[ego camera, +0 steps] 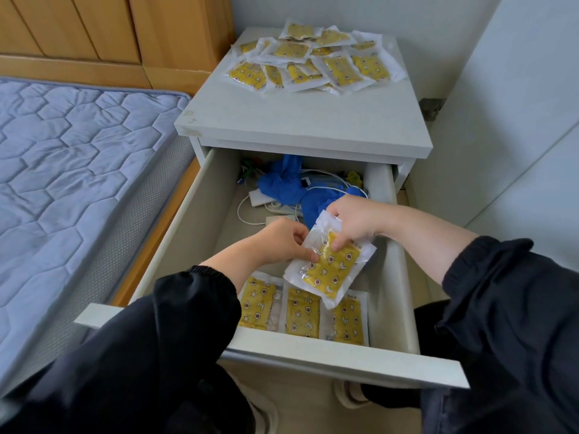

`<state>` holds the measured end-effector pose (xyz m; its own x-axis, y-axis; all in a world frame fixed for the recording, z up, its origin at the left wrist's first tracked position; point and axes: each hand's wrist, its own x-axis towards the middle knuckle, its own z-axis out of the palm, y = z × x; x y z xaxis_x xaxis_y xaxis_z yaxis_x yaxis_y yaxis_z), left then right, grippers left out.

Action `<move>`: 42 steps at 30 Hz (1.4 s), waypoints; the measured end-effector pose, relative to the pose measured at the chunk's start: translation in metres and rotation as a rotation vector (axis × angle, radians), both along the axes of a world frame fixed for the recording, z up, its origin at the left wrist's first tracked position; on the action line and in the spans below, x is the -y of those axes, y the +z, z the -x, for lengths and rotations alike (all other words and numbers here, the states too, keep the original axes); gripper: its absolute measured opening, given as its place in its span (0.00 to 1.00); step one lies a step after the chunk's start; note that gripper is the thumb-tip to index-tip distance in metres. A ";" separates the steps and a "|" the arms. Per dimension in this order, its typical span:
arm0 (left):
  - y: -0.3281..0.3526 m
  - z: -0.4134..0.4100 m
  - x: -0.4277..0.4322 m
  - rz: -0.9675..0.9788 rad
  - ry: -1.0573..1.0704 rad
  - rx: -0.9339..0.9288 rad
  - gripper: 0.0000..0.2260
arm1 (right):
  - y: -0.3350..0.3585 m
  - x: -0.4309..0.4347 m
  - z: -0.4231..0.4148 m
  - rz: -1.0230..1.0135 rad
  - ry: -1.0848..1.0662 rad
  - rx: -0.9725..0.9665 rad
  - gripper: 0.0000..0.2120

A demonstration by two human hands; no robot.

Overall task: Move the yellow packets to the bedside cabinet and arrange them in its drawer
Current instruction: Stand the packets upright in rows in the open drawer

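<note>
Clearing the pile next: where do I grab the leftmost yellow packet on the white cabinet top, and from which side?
Pinch the clear border at the near left corner of the yellow starry plastic packet, from the front: it lies flat at the pile's edge, neighbours crowding its right side.

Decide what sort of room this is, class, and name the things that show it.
Probably a bedroom: a quilted blue mattress, a wooden headboard behind it, and a white bedside cabinet standing right beside the bed.

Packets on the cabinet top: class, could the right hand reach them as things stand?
Probably yes: nothing stands between the right hand and the pile, though it now pinches a packet.
</note>
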<state>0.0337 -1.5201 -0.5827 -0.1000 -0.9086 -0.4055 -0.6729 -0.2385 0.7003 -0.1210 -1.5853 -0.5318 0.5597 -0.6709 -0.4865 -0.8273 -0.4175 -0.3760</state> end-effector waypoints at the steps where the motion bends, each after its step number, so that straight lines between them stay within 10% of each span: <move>1: -0.002 0.000 0.000 -0.033 -0.041 0.017 0.17 | 0.000 0.000 0.002 -0.020 0.002 -0.013 0.13; 9: -0.029 0.003 -0.010 -0.161 -0.481 0.499 0.28 | -0.036 -0.021 -0.004 -0.027 0.255 -0.350 0.09; 19: -0.036 0.006 -0.011 -0.160 -0.510 0.543 0.27 | -0.065 -0.053 -0.017 0.007 0.542 -0.720 0.26; 30: -0.035 -0.001 -0.009 -0.246 -0.351 0.374 0.21 | -0.047 -0.069 -0.002 0.260 0.570 -0.276 0.29; 42: -0.041 -0.006 -0.007 -0.317 -0.256 0.304 0.14 | -0.049 -0.081 0.014 0.250 0.894 -0.540 0.23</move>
